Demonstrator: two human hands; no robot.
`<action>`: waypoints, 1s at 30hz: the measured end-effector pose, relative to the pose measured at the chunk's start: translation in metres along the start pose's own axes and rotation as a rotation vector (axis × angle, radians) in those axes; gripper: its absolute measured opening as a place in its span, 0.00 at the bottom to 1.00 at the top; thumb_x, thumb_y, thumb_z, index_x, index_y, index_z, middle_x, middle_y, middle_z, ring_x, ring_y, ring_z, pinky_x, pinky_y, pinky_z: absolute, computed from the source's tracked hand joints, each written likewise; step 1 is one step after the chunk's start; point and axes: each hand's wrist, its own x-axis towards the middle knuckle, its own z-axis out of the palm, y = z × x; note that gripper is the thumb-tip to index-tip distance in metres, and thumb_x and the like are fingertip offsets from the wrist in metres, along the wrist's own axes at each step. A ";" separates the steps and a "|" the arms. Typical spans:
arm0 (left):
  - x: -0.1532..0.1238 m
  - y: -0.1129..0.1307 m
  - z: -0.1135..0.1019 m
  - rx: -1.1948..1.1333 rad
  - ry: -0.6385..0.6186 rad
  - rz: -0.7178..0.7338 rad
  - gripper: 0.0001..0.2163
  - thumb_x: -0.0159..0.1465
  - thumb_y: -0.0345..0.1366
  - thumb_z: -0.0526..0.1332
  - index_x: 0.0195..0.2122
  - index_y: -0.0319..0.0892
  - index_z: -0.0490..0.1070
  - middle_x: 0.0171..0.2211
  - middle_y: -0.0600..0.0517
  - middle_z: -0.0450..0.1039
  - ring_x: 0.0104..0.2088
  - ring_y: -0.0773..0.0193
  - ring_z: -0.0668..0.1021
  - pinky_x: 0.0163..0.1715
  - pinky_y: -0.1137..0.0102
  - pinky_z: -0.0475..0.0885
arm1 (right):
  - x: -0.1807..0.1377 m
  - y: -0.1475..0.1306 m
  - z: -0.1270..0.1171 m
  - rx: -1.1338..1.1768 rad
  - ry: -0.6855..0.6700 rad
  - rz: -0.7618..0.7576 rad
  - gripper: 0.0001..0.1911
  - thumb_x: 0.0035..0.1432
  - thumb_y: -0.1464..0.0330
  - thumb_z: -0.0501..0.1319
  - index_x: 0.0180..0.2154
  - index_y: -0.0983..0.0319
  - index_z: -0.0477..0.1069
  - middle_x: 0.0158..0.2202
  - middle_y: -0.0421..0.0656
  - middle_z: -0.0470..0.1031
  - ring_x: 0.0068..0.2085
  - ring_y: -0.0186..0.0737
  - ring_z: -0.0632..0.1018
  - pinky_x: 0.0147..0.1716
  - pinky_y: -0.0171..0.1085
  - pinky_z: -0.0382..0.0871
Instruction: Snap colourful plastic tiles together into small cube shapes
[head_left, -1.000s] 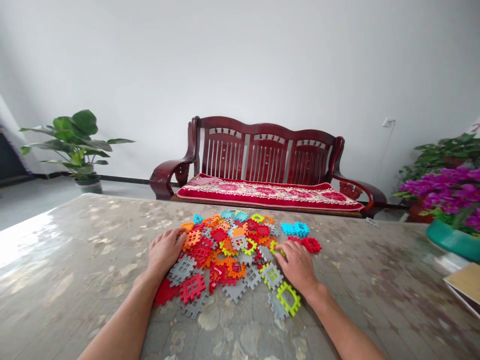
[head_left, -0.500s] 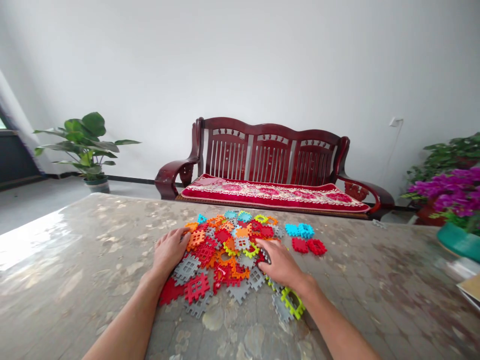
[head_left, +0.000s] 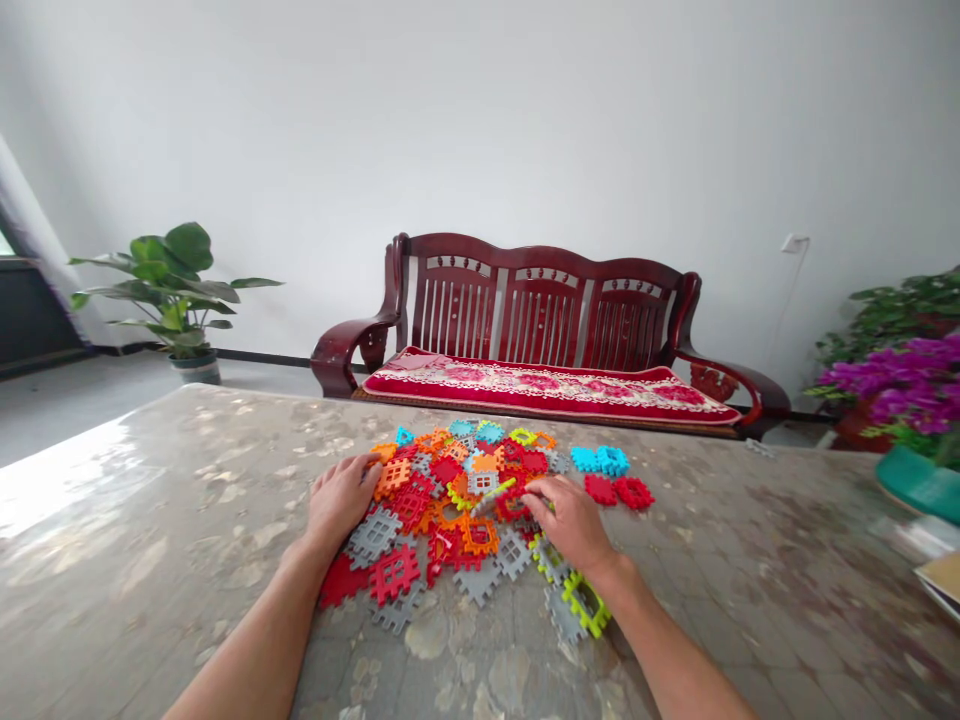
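Note:
A heap of flat plastic interlocking blocks with notched edges, in red, orange, grey, blue and yellow-green, covers the middle of the table. My left hand (head_left: 342,500) lies along the heap's left side, fingers stretched out, fingertips by an orange block (head_left: 392,478). My right hand (head_left: 568,515) is over the right side, fingers curled down and close together; whatever they grip is hidden. Just left of its fingertips, a yellow-green block (head_left: 498,493) stands tilted, nearly edge-on, against a grey one. Below the right wrist lies another yellow-green block (head_left: 586,604).
Right of the heap lie a pair of blue blocks (head_left: 598,460) and a pair of red blocks (head_left: 619,492). A teal flowerpot (head_left: 919,485) stands at the table's right edge. Behind the table (head_left: 187,560) is a wooden bench (head_left: 536,300); a potted plant (head_left: 191,340) stands left.
My right hand has drawn slightly right, and its fingers have curled in. The yellow-green and grey blocks beside it have tipped from lying flat to nearly edge-on. My left hand has stayed put.

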 end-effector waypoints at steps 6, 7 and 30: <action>0.001 -0.002 0.003 -0.006 0.014 0.002 0.21 0.67 0.46 0.45 0.54 0.50 0.72 0.57 0.47 0.72 0.57 0.49 0.71 0.58 0.54 0.61 | 0.004 0.022 0.001 0.196 0.141 0.262 0.14 0.61 0.59 0.55 0.39 0.57 0.77 0.35 0.42 0.82 0.37 0.42 0.80 0.38 0.36 0.69; 0.002 -0.003 0.004 -0.007 0.018 0.004 0.21 0.67 0.46 0.46 0.54 0.50 0.73 0.57 0.47 0.72 0.57 0.49 0.71 0.58 0.54 0.61 | 0.004 0.026 0.000 0.217 0.149 0.286 0.15 0.60 0.59 0.55 0.40 0.57 0.77 0.36 0.42 0.82 0.37 0.42 0.80 0.38 0.37 0.69; 0.002 -0.002 0.001 0.000 0.020 0.017 0.22 0.67 0.46 0.45 0.53 0.50 0.73 0.57 0.47 0.72 0.56 0.49 0.72 0.57 0.54 0.62 | -0.001 0.003 0.003 -0.156 -0.087 0.369 0.24 0.53 0.62 0.62 0.53 0.60 0.69 0.45 0.47 0.77 0.46 0.47 0.77 0.43 0.40 0.68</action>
